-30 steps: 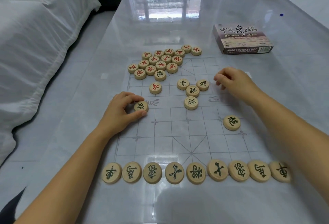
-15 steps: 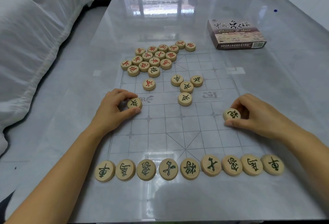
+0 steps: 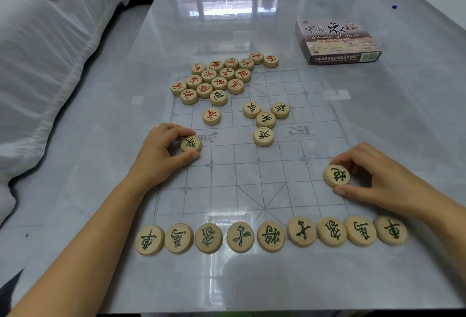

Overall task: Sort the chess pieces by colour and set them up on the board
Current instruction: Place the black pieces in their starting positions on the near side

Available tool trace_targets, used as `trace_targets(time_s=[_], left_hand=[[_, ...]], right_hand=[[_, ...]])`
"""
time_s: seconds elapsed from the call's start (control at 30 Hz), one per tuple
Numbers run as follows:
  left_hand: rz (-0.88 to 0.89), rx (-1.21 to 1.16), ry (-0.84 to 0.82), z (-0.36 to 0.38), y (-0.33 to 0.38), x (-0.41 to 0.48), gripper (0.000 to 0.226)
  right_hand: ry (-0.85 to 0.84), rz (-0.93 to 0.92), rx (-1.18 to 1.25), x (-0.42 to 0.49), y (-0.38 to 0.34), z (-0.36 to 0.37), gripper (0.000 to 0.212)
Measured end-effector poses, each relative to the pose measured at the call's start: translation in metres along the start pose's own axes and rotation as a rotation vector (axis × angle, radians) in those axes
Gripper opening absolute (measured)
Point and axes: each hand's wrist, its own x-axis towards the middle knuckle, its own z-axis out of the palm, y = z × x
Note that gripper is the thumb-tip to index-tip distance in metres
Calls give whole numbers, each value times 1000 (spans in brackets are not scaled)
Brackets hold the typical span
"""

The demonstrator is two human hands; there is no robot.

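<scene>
Desk (image 3: 277,279): glossy pale grey slab, mirror-like, with window glare at the far end.
Row (image 3: 271,237): nine thick round discs of pale wood with dark-green glyphs cut into their tops. They lie flat side by side along the board's near edge, most of them touching. Their glyphs look upside down from here.
Board (image 3: 252,190): thin clear sheet printed with a grey grid, flat on the desk, long axis running near to far.
Right hand (image 3: 378,183): thumb and fingers (image 3: 353,192) clamped on the right disc (image 3: 336,175). It is green-glyphed, face up, at the board's right edge. Whether it is lifted or resting cannot be told.
Left hand (image 3: 161,155): thumb and fingers (image 3: 186,158) clamped round the left disc (image 3: 191,143). It is green-glyphed, face up, at the board's left edge beside the river band.
Four discs (image 3: 263,136): green-glyphed and flat, in a loose cluster mid-board. One lies on the river band and three just beyond it.
Red disc (image 3: 211,116): flat and alone, left of the four.
Heap (image 3: 219,77): red-glyphed discs packed in one flat layer over the board's far-left corner. One green disc (image 3: 218,97) sits at its near edge.
Box (image 3: 338,42): flat brown cardboard printed "Chinese chess". It lies lid up at far right, off the board, long axis left to right.
Bed (image 3: 50,39): white quilt in soft rumpled folds, left of the desk.
</scene>
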Motion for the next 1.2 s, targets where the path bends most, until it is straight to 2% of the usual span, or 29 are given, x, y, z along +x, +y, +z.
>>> trace_targets(time_s=[0.1, 0.23, 0.33, 0.43, 0.5, 0.57, 0.73, 0.87, 0.97, 1.1, 1.2], left_hand=[[7, 1, 10, 0, -1, 0, 40], [17, 16, -1, 1, -1, -1, 42], [-8, -65, -61, -4, 1, 0, 54], [-95, -144, 19, -6, 9, 14, 43], [-91, -51, 128, -2, 22, 36, 36], [-52, 42, 160, 5, 36, 63, 36], [-97, 453, 63, 32, 53, 116, 47], [-69, 546, 96, 38, 53, 119, 36], [-10, 485, 65, 30, 52, 108, 33], [124, 61, 44, -12, 54, 74, 29], [227, -16, -230, -43, 40, 26, 34]], right_hand=[[9, -9, 46, -1, 2, 2, 58], [16, -22, 81, -1, 5, 3, 58], [17, -35, 86, -1, 7, 5, 56], [29, -33, 85, -2, 8, 6, 52], [47, -28, 91, -2, 8, 8, 55], [77, -20, 98, -3, 7, 9, 55], [132, -22, 133, -3, 7, 9, 54], [156, -42, 160, -3, 8, 9, 53], [165, -44, 157, -3, 7, 11, 52], [171, -57, 149, -3, 8, 11, 51], [171, -67, 143, -3, 6, 11, 49]])
